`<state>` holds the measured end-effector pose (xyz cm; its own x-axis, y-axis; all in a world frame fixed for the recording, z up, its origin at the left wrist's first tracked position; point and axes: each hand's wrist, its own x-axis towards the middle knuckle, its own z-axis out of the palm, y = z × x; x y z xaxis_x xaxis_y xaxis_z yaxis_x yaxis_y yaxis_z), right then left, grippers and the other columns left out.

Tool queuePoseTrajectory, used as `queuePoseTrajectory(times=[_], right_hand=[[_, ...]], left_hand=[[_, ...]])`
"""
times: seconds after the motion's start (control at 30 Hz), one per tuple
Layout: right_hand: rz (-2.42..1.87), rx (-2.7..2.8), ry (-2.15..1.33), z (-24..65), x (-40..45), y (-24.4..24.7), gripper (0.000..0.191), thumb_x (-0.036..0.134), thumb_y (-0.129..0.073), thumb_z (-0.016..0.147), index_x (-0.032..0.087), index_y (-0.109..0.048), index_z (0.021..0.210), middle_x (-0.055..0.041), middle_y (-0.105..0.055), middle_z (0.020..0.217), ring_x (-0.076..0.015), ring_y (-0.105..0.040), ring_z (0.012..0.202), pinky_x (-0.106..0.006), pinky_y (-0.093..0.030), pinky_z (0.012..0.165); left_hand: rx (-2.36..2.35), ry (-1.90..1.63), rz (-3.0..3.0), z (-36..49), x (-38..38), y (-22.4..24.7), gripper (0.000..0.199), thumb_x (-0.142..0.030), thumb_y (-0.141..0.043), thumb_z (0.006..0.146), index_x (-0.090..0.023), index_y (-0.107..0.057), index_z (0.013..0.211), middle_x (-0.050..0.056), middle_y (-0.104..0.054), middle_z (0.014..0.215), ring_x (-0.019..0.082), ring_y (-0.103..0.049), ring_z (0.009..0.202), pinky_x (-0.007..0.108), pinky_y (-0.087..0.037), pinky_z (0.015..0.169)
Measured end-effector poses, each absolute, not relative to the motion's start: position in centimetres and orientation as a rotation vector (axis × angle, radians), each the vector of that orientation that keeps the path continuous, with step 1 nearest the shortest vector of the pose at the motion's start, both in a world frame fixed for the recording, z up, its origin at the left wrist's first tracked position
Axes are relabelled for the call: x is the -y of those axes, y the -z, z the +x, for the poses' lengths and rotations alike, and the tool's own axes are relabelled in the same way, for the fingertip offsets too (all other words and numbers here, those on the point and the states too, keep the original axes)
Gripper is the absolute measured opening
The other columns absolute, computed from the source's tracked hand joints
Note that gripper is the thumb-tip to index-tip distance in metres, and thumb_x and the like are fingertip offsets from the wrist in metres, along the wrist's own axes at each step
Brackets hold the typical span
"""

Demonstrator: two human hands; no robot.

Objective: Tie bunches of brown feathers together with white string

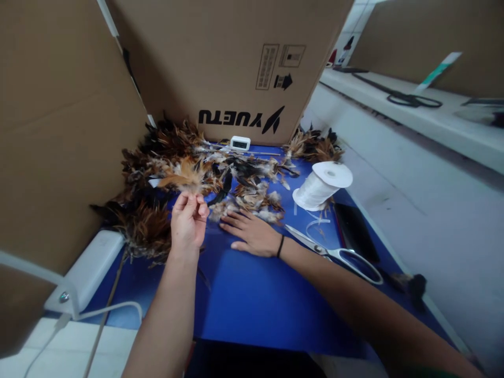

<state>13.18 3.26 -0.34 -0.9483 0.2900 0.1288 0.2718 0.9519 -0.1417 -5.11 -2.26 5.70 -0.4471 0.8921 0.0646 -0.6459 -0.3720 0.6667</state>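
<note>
Between the thumb and fingertips of my left hand (188,220) is a small bunch of tan feathers (187,177), fluffy ends down and tips fanned to the left. My right hand (252,232) lies flat, palm down, fingers spread, on the blue tabletop (252,294). Its fingertips touch the near edge of a loose pile of brown and white feathers (258,200). Behind both hands spreads a larger heap of brown and black feathers (165,139). Metal scissors (315,245) with white handles lie right of my right hand, close to the wrist.
A white spool of ribbon (323,185) stands at the right, near a dark phone-like slab (354,231). A small digital display (240,143) sits before the cardboard box (236,63). At left are a white power strip (88,268) and its cables. Black scissors (409,98) rest on a ledge.
</note>
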Motion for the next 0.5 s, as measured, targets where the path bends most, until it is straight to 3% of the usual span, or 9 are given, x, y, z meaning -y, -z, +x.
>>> queuePoseTrajectory(times=[0.27, 0.4, 0.5], right_hand=[[-0.655, 2.814, -0.183, 10.1, -10.0, 1.3, 0.053, 0.046, -0.037, 0.093, 0.015, -0.044, 0.135, -0.0115, -0.039, 0.144, -0.0243, -0.027, 0.136, -0.044, -0.021, 0.112], [-0.811, 2.649, -0.239, 9.2, -11.7, 0.5, 0.040, 0.029, -0.043, 0.092, 0.011, -0.052, 0.126, -0.0145, -0.047, 0.136, -0.0216, -0.041, 0.127, -0.036, -0.032, 0.106], [-0.886, 2.455, -0.182, 9.1, -9.5, -0.6, 0.033, 0.016, -0.033, 0.093, 0.010, -0.061, 0.111, -0.0136, -0.059, 0.117, -0.0190, -0.051, 0.111, -0.033, -0.038, 0.098]], left_hand=[[-0.731, -1.966, 0.504, -5.3, 2.2, -5.6, 0.027, -0.018, -0.075, 0.066, -0.017, -0.048, 0.068, -0.003, -0.055, 0.062, 0.003, -0.044, 0.045, 0.013, -0.035, 0.042], [-0.735, -1.971, 0.481, -5.3, 2.2, -5.6, 0.026, -0.017, -0.075, 0.066, -0.018, -0.049, 0.070, -0.004, -0.055, 0.062, 0.003, -0.044, 0.045, 0.013, -0.034, 0.042], [-0.722, -1.977, 0.473, -5.4, 2.2, -5.6, 0.026, -0.016, -0.074, 0.066, -0.017, -0.048, 0.070, -0.003, -0.055, 0.062, 0.003, -0.044, 0.045, 0.013, -0.035, 0.042]])
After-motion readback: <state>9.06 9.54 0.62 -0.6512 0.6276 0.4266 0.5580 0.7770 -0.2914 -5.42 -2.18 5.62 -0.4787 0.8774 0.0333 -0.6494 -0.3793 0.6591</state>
